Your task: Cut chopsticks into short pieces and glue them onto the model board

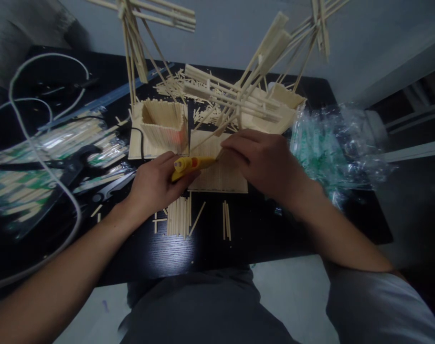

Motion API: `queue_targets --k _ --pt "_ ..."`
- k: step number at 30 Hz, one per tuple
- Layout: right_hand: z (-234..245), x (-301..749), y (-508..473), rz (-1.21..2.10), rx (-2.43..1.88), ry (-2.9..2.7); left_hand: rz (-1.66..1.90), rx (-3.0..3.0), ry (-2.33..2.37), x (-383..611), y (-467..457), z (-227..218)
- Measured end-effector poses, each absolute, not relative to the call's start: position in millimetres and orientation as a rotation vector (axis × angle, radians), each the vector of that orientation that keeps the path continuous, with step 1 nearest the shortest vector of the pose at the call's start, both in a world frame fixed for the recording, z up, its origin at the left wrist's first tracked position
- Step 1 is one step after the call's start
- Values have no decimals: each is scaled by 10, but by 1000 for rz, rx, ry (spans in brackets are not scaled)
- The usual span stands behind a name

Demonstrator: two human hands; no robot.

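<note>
My left hand [154, 184] is closed around a yellow glue gun [188, 166], nozzle pointing right. My right hand [265, 160] is pinched on a thin wooden stick [208, 139] that slants up toward the stick structure; the gun's tip meets the stick's lower end. Both hands hover over a flat panel of glued sticks [220, 177] on the black table [203, 248]. Behind the panel stands a small open box of sticks [165, 125] on a stick base. A tall frame of sticks [238, 95] rises behind.
Cut sticks [179, 217] lie loose near the table's front. Black scissors [77, 169], packs of chopsticks [59, 141] and a white cable [41, 162] fill the left. Crumpled clear wrappers [328, 148] pile at the right. A ruler [106, 98] lies at the back left.
</note>
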State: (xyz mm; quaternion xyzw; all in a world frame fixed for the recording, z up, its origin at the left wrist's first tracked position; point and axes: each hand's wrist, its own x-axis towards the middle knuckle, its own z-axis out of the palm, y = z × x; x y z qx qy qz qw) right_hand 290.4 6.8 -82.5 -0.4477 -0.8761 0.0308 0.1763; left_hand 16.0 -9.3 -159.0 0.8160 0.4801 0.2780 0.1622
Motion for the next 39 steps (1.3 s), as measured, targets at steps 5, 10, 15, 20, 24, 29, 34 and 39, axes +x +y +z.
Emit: queue_targets --k 5,10,15,20,24,29,34,39 --pt "-843 2900 68 91 -1281 -2468 797 2299 1374 158 -86 -1579" --pt "-853 2895 60 92 -1313 -2468 776 2293 1411 151 -82 -1550" --pt "-840 2885 53 104 -1329 -2467 823 2299 1413 145 -78 -1549" --pt "-835 2884 53 109 -1323 -2458 830 2320 1371 156 -83 -1557" --pt "-834 2883 54 109 -1325 -2461 820 2328 1352 156 -80 -1546" --pt "-838 2879 53 104 -1341 -2468 825 2321 1379 144 -73 -1554" --pt "-847 2882 51 100 -1321 -2460 837 2314 1394 147 -68 -1583" --pt "-836 2876 47 83 -1336 -2473 824 2314 1315 167 -63 -1591"
